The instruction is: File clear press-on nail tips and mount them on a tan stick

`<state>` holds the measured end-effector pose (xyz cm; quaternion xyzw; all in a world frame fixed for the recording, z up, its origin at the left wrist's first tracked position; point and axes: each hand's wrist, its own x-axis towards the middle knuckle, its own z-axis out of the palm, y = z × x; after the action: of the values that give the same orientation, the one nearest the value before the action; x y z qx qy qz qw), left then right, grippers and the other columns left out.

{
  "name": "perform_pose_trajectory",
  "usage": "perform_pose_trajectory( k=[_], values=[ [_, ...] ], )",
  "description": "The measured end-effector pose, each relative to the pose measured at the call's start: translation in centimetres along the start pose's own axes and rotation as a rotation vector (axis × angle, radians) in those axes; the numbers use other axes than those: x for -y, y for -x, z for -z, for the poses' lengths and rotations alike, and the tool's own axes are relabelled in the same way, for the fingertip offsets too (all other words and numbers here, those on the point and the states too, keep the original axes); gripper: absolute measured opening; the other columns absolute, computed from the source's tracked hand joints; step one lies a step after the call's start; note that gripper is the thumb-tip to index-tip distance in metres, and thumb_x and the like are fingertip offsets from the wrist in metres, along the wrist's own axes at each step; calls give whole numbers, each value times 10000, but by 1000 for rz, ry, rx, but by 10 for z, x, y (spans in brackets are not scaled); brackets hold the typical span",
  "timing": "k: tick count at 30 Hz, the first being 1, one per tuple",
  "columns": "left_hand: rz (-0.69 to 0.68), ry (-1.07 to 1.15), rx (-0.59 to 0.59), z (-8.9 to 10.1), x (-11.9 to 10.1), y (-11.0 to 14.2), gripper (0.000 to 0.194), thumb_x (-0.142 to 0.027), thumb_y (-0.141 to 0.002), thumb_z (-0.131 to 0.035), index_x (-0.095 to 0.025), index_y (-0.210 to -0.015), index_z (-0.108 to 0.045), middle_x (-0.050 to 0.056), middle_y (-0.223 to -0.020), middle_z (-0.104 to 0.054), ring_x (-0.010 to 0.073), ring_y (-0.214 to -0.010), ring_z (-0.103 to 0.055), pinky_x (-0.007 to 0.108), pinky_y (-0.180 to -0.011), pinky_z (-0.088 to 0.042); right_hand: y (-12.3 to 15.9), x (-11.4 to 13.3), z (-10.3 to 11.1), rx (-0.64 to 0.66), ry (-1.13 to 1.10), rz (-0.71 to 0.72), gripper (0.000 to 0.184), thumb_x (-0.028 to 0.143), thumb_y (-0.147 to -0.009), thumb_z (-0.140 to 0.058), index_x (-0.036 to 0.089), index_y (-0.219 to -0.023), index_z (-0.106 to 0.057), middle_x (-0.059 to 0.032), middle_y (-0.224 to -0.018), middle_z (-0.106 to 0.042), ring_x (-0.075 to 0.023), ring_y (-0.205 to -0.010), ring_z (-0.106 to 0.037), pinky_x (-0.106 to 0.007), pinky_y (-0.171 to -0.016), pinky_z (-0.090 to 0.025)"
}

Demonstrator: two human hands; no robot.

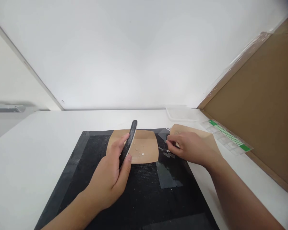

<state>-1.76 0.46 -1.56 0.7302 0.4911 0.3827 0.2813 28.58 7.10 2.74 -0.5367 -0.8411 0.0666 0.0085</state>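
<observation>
My left hand (pixel 114 171) is closed around a black nail file (pixel 132 132), which points up and away from me at a tilt. Under and behind it lies a tan paper sheet (pixel 147 145) with a few small pale bits on it. My right hand (pixel 186 145) is pinched, fingertips together, low over the right side of the black mat (pixel 105 191). Whatever it may hold is too small or hidden to make out. Just beneath its fingers lie several small clear oval pieces (pixel 166 155), like false nail tips. A second tan sheet (pixel 211 139) lies partly behind this hand.
A clear shallow tray (pixel 181 113) stands against the white wall. To the right, a clear compartment case with a green label (pixel 230 135) lies beside a large cardboard panel (pixel 259 102). Strips of tape (pixel 166 175) are stuck on the mat, which rests on a white table (pixel 31 153).
</observation>
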Motion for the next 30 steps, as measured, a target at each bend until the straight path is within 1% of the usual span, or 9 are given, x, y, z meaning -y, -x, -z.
perform_pose_trajectory(
  k=[3, 6, 10, 14, 16, 20, 25, 28, 30],
  values=[
    [-11, -27, 14, 2, 0, 0, 576, -325, -1100, -467, -320, -1641, -270, 133, -1597, -531, 318, -1436, -576, 522, -1099, -550, 0, 0, 0, -13, -29, 26, 378, 332, -1018, -486, 208, -676, -384, 37, -540, -463, -124, -523, -414, -328, -558, -192],
    [-33, -72, 19, 4, -2, -2, 537, -329, -1109, -435, -296, -1627, -297, 139, -1582, -554, 313, -1375, -632, 488, -1039, -586, 0, 1, 1, -102, -77, 53, 371, 356, -1055, -471, 216, -711, -482, 28, -580, -535, -134, -546, -459, -316, -558, -233],
    [-39, -159, 11, 4, -3, -4, 506, -322, -1122, -390, -282, -1621, -309, 135, -1553, -593, 288, -1260, -710, 449, -969, -613, 1, 4, -1, -270, -211, 99, 297, 384, -1080, -506, 223, -903, -682, -5, -738, -707, -152, -628, -596, -291, -585, -362],
    [-32, -243, -13, 0, -2, -8, 545, -331, -1117, -404, -296, -1647, -282, 123, -1504, -637, 277, -1156, -753, 425, -912, -627, 1, 16, -9, -378, -358, 209, 180, 348, -1074, -581, 255, -1074, -736, 4, -878, -785, -145, -742, -702, -267, -682, -488],
    [-44, -282, -40, -1, -1, -10, 564, -327, -1109, -419, -287, -1656, -290, 118, -1411, -695, 271, -1066, -772, 410, -876, -631, 1, 24, -14, -415, -421, 250, 155, 286, -1077, -582, 261, -1118, -729, 17, -865, -784, -134, -762, -720, -256, -709, -511],
    [-91, -326, -77, -1, -2, -11, 527, -339, -1092, -464, -254, -1611, -431, 58, -1041, -771, 217, -754, -729, 359, -768, -620, 0, 38, -22, -533, -439, 312, 130, 245, -1067, -594, 234, -1083, -723, 14, -823, -752, -116, -675, -670, -248, -643, -486],
    [-56, -178, -147, 0, -6, -11, 421, -364, -1048, -578, -215, -1432, -660, 29, -876, -755, 181, -732, -716, 276, -692, -590, 2, 50, -26, -563, -482, 328, 61, 209, -1005, -665, 224, -1028, -719, 27, -783, -733, -93, -599, -610, -225, -568, -458],
    [12, -59, -62, -1, -7, -12, 407, -362, -1035, -609, -256, -1422, -680, -5, -835, -761, 146, -688, -720, 246, -685, -586, 3, 56, -27, -581, -515, 365, 101, 168, -1005, -657, 225, -1069, -711, 29, -819, -750, -80, -593, -611, -213, -573, -470],
    [70, 57, 36, -2, -7, -12, 433, -378, -1051, -583, -270, -1464, -651, -30, -770, -738, 118, -585, -685, 219, -600, -564, 2, 59, -28, -624, -530, 378, 145, 146, -1012, -647, 225, -1120, -701, 25, -841, -747, -77, -602, -612, -210, -579, -476]
  ],
)
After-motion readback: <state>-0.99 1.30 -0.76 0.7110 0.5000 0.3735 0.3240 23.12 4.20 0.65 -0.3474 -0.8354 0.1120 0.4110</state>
